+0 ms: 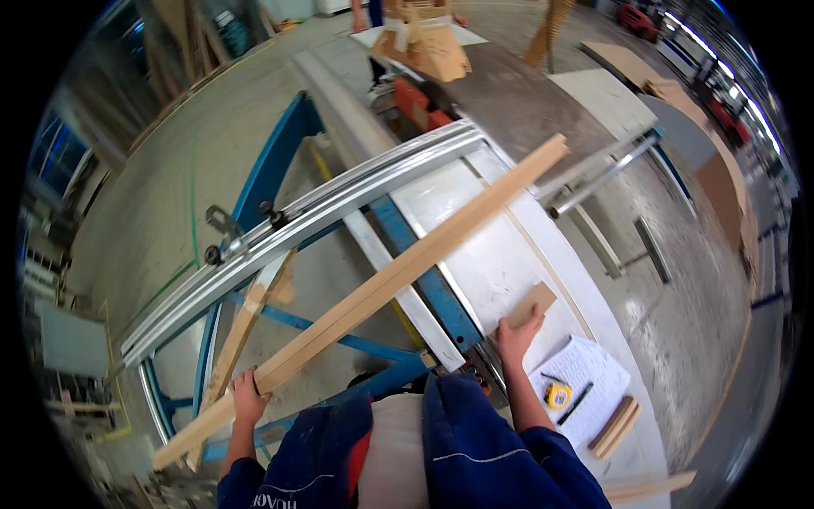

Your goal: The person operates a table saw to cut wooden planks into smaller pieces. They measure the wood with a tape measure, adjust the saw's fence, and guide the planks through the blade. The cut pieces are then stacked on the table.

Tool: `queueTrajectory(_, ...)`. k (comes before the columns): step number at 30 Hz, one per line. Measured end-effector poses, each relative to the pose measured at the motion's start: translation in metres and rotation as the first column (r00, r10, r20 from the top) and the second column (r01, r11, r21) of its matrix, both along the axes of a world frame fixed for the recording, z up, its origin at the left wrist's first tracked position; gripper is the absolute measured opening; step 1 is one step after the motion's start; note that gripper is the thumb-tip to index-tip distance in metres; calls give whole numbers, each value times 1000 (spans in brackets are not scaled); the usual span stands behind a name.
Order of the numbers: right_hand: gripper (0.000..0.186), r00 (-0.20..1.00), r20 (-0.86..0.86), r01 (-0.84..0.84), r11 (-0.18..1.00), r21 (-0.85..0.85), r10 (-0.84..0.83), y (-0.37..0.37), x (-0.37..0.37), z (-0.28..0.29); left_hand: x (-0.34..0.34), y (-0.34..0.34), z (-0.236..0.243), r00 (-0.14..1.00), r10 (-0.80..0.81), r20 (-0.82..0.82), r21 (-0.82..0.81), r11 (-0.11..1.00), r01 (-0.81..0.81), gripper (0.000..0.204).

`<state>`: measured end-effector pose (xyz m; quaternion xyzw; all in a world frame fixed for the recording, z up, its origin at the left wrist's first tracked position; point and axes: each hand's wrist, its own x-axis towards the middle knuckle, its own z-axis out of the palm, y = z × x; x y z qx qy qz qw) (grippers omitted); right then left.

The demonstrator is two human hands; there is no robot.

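Observation:
A long wooden board [386, 280] lies slantwise across the metal frame and table of what looks like a sliding table saw [475, 242]. My left hand [248, 397] is closed round the board near its lower left end. On the right, my right hand [519, 338] grips a short flat wooden block [536, 300] against the pale tabletop. Near that hand lie a handwritten sheet of paper [598, 366], a yellow tape measure [557, 395] and a black pen [576, 404]. Several short wooden strips [616, 427] lie at the paper's lower edge.
An aluminium fence rail [339, 204] with black knobs runs along the far side. Another wooden piece [242, 335] slants under the long board. Beyond the saw, a person [376, 15] stands by stacked wood [428, 47]. A metal roller [585, 191] sticks out at right.

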<state>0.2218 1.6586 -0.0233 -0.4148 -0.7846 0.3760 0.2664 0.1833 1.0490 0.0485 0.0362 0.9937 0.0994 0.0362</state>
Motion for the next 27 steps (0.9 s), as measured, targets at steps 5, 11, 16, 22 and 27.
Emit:
queueTrajectory(5,90,995,6,-98,995,19,98,12,-8,4,-7,13,23,1000,0,21,123,992,-3,62)
queueTrajectory(11,91,989,5,-146,989,20,146,16,-9,9,-15,45,18,997,32,69,180,983,-44,61)
queueTrajectory(16,94,986,29,-165,986,18,165,20,-12,13,-37,100,15,999,-45,26,220,975,38,60)
queueTrajectory(22,91,969,5,-246,969,37,246,24,-8,7,-68,149,5,988,-147,-41,252,956,153,61)
queueTrajectory(27,88,960,18,-281,958,61,281,22,-10,5,-113,261,-25,971,-156,-181,458,860,224,52)
